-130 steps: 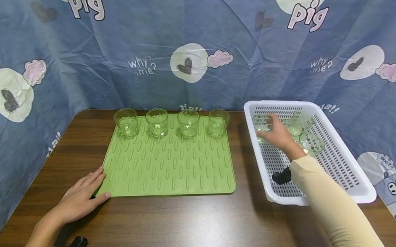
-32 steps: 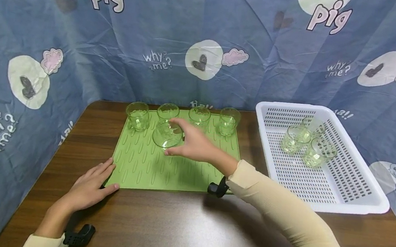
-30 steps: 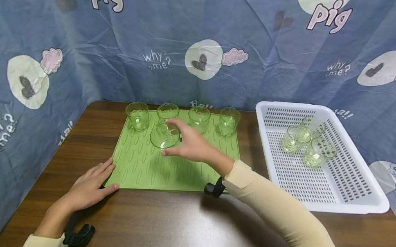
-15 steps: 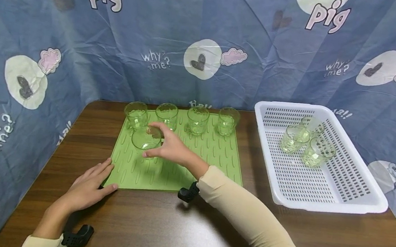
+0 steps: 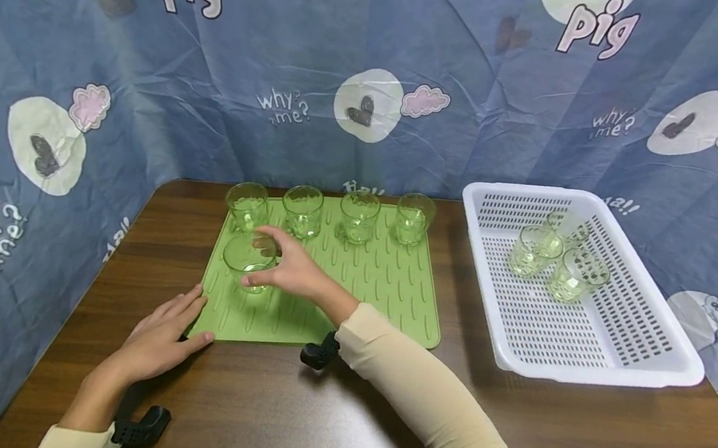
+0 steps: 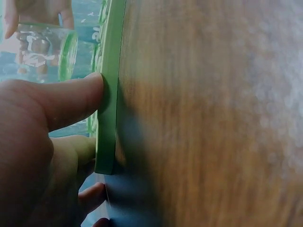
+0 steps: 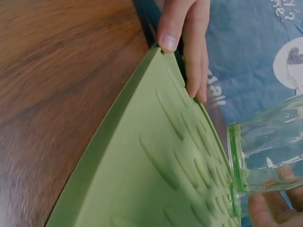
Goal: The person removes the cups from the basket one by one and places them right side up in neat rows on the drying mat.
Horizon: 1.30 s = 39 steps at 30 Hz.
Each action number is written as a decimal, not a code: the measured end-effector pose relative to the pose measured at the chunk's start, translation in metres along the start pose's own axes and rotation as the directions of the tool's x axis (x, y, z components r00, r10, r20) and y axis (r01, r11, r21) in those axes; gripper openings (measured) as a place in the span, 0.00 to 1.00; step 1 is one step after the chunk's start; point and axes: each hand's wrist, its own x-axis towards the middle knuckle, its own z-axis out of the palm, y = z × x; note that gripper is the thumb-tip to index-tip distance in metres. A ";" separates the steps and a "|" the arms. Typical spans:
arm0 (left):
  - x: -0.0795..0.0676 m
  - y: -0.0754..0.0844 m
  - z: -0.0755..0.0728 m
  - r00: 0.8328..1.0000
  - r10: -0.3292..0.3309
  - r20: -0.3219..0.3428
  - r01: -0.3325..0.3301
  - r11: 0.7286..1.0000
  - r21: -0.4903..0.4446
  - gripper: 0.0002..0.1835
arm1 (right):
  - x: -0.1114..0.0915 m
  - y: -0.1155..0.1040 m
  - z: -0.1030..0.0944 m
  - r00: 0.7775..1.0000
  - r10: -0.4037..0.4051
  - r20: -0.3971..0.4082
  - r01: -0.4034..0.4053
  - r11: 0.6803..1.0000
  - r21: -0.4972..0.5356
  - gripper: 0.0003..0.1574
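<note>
My right hand (image 5: 295, 272) grips a clear green-tinted drinking glass (image 5: 250, 261), thumb and fingers round its sides. The glass stands mouth up over the left part of the green ridged mat (image 5: 391, 288). Its thick base (image 7: 236, 156) is right at the mat's surface in the right wrist view. My left hand (image 5: 159, 341) rests at the mat's front left corner with fingers extended. In the left wrist view, the left thumb (image 6: 78, 101) touches the mat's edge. Behind the held glass, a row of several similar glasses (image 5: 302, 211) lines the mat's back edge.
To the right of the mat sits a white perforated basket (image 5: 602, 377) with three glasses (image 5: 577, 275) toward its back. The wooden table (image 5: 227, 417) runs under everything. A blue printed cloth (image 5: 214, 87) hangs behind the table.
My right hand has carried the glass from the basket to the mat, then leftward and slightly nearer to me, in front of the row's leftmost glass. The left hand stays at the mat's corner.
</note>
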 end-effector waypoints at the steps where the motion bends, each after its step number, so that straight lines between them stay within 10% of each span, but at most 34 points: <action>1: 0.000 0.000 0.000 1.000 -0.002 0.000 0.002 1.000 -0.001 0.42 | 0.001 0.000 0.002 1.000 0.000 0.000 0.000 1.000 -0.008 0.58; 39: 0.000 0.003 -0.003 0.999 -0.016 0.031 0.016 1.000 0.004 0.43 | 0.015 0.015 0.040 0.992 0.009 0.124 -0.012 1.000 0.026 0.57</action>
